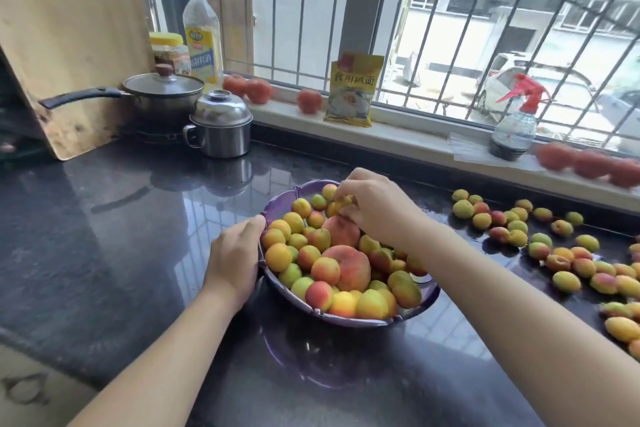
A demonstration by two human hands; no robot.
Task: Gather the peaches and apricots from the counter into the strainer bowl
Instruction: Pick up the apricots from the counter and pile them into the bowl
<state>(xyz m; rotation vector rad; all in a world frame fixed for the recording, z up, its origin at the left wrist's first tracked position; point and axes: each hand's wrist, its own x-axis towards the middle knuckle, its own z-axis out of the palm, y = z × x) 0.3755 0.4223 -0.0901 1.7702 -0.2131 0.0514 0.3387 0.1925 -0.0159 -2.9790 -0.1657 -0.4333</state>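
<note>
While the right hand (372, 206) hangs over the far side of the purple strainer bowl (277, 201) with its fingertips pinched around a small apricot (343, 200), the head view shows that fruit just above the heap, so a careless release could send it rolling off the mound and over the rim beyond the grip. Below and nearer than that pinch the bowl is piled high with apricots around two larger peaches (349, 267), and the fruit at the near edge sits level with the rim; each new piece risks nudging one out. Across the pile from the pinch, the left hand (235, 253) curls its fingers around the bowl's left rim, steadying it; if that hold slackens, the bowl may slide on the glossy dark counter (104, 236). To the right of the pinching hand, many loose apricots (554, 253) lie scattered on the counter, and the forearm swinging back could knock some toward the edge.
</note>
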